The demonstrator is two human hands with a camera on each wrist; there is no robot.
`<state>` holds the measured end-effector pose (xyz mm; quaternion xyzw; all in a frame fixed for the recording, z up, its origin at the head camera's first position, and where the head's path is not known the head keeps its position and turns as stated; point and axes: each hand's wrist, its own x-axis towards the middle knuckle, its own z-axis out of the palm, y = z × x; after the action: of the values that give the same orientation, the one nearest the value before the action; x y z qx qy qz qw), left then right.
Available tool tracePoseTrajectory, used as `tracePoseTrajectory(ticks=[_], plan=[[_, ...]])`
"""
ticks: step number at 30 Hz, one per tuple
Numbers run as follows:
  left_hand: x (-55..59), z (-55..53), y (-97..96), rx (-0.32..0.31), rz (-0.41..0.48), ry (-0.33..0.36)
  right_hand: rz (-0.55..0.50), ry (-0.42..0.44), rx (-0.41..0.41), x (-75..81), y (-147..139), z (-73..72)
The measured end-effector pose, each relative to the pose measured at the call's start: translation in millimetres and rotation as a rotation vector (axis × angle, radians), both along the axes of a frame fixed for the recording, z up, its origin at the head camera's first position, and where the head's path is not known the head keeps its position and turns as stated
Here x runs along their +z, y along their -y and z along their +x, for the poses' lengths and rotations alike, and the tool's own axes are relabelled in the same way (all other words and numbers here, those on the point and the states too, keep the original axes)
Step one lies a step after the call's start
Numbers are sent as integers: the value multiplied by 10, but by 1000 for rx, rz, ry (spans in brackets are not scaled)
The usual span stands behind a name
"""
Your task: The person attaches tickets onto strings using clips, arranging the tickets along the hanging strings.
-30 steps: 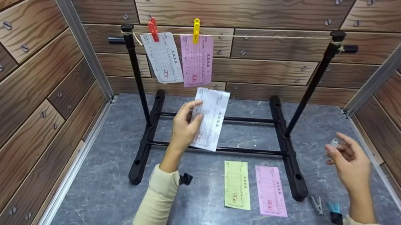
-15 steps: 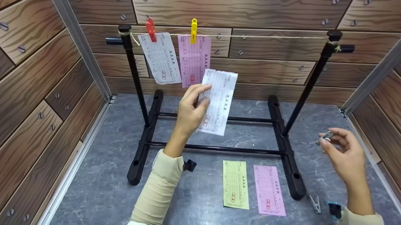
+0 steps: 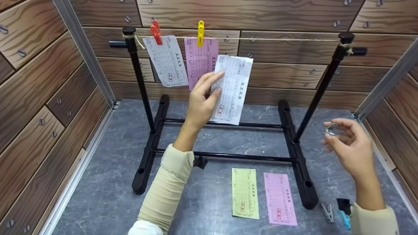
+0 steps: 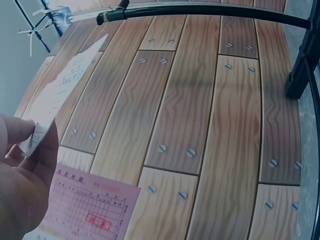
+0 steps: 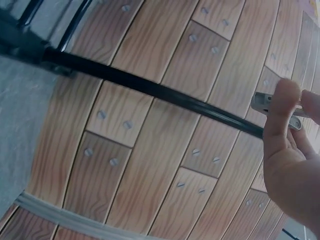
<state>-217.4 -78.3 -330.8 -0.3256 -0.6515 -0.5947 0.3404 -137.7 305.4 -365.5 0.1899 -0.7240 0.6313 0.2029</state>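
Note:
My left hand [image 3: 201, 105] pinches a white printed receipt slip [image 3: 234, 88] by its left edge, thumb on the near side. The slip is held nearly upright below the string [image 3: 286, 39], partly covering a hanging pink slip [image 3: 200, 55]. A yellow clothespin [image 3: 200, 33] clips that pink slip to the string. Left of it, a red clothespin [image 3: 156, 33] holds another white slip [image 3: 167, 61]. Beyond the rack's right post, my right hand [image 3: 352, 148] pinches a grey clothespin [image 5: 261, 101] between thumb and fingertips; the fingers partly hide it.
The black rack [image 3: 225, 156] stands on the grey marbled surface, its posts carrying the string. In front lie a yellow-green slip [image 3: 245, 193] and a pink slip [image 3: 280, 199]. A grey clothespin [image 3: 328, 212] and a blue clothespin [image 3: 345, 219] lie near the right sleeve. Wood-patterned walls surround this.
My left hand has lifted the white slip upward and slightly right, toward the string. With the grey clothespin, my right hand has moved up and left.

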Motion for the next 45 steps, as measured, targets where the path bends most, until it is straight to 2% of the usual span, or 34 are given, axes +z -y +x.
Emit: tracePoseTrajectory(ticks=[2,6,11,25,30,34,39,41,45], plan=[[17,-32,-5,8,-5,-6,-42,-20,91,42,37,-30],[52,-90,-19,5,-3,-6,-47,-57,189,143,117,-83],[119,-155,-35,-28,15,13,-100,-102,244,290,246,-147],[236,-409,-119,-84,10,141,-106,-206,239,851,737,-340],[238,-461,-154,-99,8,179,-18,-235,214,1068,948,-381],[224,-470,-163,-85,17,201,63,-228,196,1257,1105,-427],[381,-261,-162,-67,11,214,78,-156,190,1492,1275,-521],[447,-179,-158,-71,14,211,115,-169,163,1577,1351,-565],[462,-189,-165,-92,24,210,186,-195,116,1723,1505,-678]])
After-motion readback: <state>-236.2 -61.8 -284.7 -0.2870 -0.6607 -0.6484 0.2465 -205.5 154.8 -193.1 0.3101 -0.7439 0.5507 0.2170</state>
